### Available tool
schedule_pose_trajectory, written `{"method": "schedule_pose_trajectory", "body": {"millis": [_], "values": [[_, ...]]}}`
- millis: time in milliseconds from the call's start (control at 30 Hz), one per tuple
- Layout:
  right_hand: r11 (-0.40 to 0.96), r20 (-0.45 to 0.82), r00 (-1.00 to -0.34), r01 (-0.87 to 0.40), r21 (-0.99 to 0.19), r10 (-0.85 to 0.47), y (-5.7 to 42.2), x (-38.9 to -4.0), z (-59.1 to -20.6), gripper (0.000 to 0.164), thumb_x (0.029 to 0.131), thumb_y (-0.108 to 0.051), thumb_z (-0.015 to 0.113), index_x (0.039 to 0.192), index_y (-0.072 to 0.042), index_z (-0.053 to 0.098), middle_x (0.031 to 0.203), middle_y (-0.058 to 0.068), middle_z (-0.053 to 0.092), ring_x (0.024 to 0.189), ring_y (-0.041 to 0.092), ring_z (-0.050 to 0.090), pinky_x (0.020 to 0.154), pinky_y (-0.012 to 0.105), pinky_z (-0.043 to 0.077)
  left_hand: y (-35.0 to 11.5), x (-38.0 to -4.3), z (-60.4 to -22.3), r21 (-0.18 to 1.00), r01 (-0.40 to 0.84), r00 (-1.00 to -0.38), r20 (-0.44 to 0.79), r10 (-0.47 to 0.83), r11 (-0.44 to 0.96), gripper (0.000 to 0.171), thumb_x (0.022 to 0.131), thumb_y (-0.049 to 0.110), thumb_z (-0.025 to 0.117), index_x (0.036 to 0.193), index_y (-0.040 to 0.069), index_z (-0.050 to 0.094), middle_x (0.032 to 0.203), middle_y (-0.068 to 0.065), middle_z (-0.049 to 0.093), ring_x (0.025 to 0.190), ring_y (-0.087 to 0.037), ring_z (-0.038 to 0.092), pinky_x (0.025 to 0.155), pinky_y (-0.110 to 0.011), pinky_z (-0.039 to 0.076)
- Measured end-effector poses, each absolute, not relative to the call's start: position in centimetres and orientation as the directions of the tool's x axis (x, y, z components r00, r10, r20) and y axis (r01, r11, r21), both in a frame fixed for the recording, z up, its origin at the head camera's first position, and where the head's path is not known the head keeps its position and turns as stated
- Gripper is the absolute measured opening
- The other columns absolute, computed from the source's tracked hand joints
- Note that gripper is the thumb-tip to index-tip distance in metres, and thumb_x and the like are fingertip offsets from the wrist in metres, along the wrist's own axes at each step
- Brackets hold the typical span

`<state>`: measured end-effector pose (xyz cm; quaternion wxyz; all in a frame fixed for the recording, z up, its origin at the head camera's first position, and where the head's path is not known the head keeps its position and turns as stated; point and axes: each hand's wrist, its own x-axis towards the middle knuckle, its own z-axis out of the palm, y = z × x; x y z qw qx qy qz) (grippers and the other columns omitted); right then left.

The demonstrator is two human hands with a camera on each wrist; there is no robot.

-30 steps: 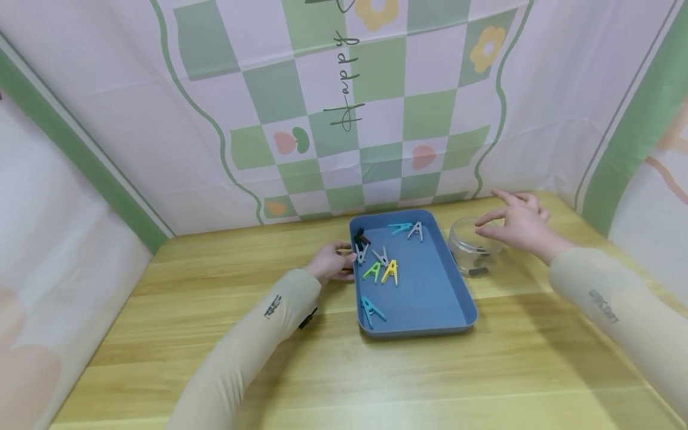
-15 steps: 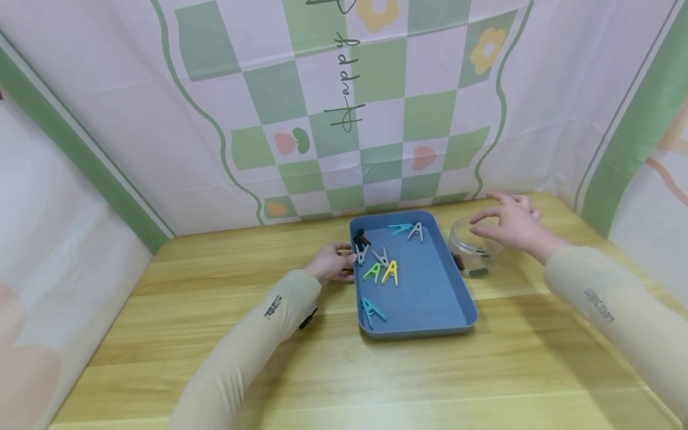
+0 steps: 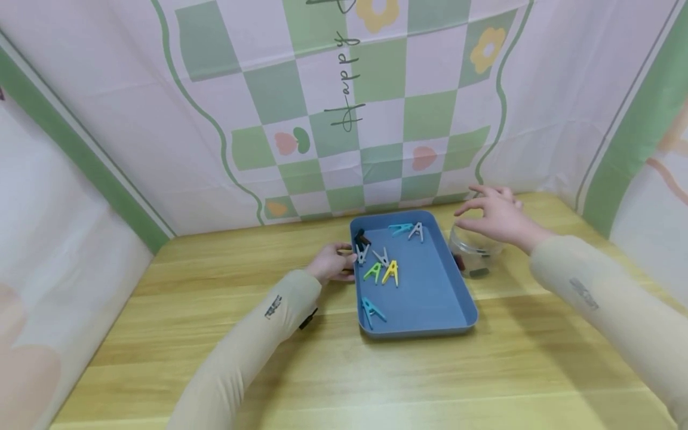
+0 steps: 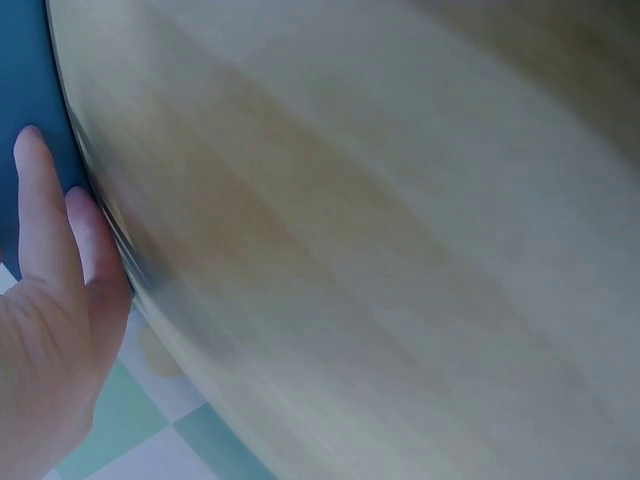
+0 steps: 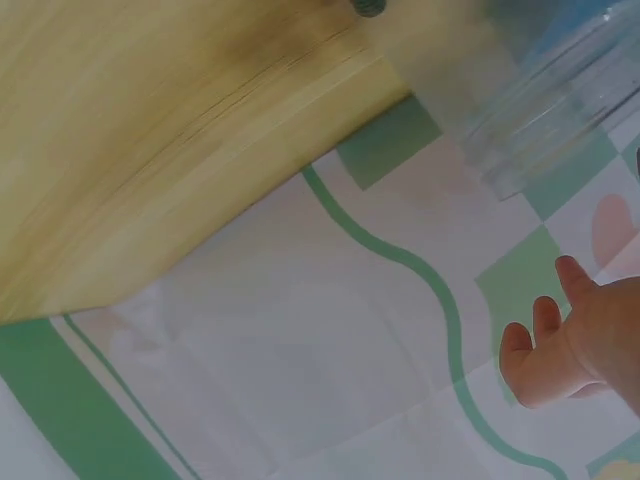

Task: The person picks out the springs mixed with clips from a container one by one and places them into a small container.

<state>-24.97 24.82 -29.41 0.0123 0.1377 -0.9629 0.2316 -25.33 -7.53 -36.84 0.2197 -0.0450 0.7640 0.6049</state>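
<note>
In the head view my left hand (image 3: pixel 332 263) touches the left wall of a blue tray (image 3: pixel 424 304). The left wrist view shows straight fingers (image 4: pixel 42 210) against that blue wall. Inside the tray lie small plastic clips: a yellow clip (image 3: pixel 391 273), a green clip (image 3: pixel 372 272), a blue clip (image 3: pixel 372 310) and several others. My right hand (image 3: pixel 497 218) hovers over a clear round jar (image 3: pixel 473 248), thumb and index apart; I see nothing between them. In the right wrist view its other fingers (image 5: pixel 545 320) are loosely bent.
Dark pieces (image 3: pixel 361 237) lie along the tray's left wall. A dark red piece (image 3: pixel 459 261) shows between tray and jar; a dark green piece (image 3: pixel 479 272) shows at the jar's base. Whether these are inside is unclear. A patterned cloth (image 3: pixel 333 119) hangs behind the wooden table (image 3: pixel 215 286).
My right hand has moved left across the jar, toward the tray. The dark red piece has come into view at the jar's left side. My left hand has stayed put.
</note>
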Motion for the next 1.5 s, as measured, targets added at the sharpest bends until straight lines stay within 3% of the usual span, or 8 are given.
{"method": "schedule_pose_trajectory", "body": {"millis": [267, 700, 1100, 1500], "values": [[0.842, 0.097, -0.952, -0.303, -0.447, -0.292, 23.0, -25.2, -28.7, 0.033, 0.088, -0.028, 0.066, 0.109, -0.003, 0.068, 0.150, 0.029, 0.020, 0.130, 0.057, 0.005, 0.094, 0.073, 0.008, -7.5, -25.6, -36.9, 0.900, -0.341, -0.896, -0.399, 0.197, 0.269, 0.045, 0.098, 0.009, 0.051, 0.141, 0.003, 0.039, 0.121, -0.019, 0.053, 0.093, -0.021, 0.062, 0.075, -0.032, 0.059], [0.805, 0.139, -0.933, -0.357, -0.474, -0.332, 17.4, -26.0, -27.1, 0.026, 0.087, -0.025, 0.066, 0.106, -0.008, 0.070, 0.153, 0.022, 0.021, 0.135, 0.047, 0.007, 0.099, 0.070, 0.007, -7.6, -25.4, -36.8, 0.906, -0.334, -0.896, -0.390, 0.211, 0.259, 0.045, 0.099, 0.010, 0.049, 0.142, 0.002, 0.037, 0.122, -0.020, 0.053, 0.101, -0.026, 0.062, 0.084, -0.038, 0.057], [0.770, 0.129, -0.922, -0.378, -0.515, -0.366, 13.5, -26.7, -27.5, 0.026, 0.088, -0.027, 0.066, 0.108, -0.011, 0.070, 0.154, 0.018, 0.022, 0.136, 0.044, 0.008, 0.104, 0.066, 0.007, -7.6, -25.5, -37.0, 0.903, -0.332, -0.898, -0.391, 0.203, 0.272, 0.043, 0.098, 0.010, 0.050, 0.139, 0.002, 0.041, 0.113, -0.018, 0.056, 0.094, -0.022, 0.063, 0.075, -0.033, 0.059], [0.766, 0.061, -0.942, -0.305, -0.566, -0.330, 12.7, -27.3, -29.4, 0.029, 0.091, -0.026, 0.062, 0.114, -0.009, 0.066, 0.155, 0.018, 0.020, 0.137, 0.046, 0.008, 0.106, 0.068, 0.006, -7.5, -25.6, -37.0, 0.901, -0.327, -0.897, -0.391, 0.207, 0.286, 0.042, 0.099, 0.012, 0.050, 0.139, 0.002, 0.041, 0.114, -0.018, 0.057, 0.095, -0.022, 0.063, 0.078, -0.034, 0.058]]}}
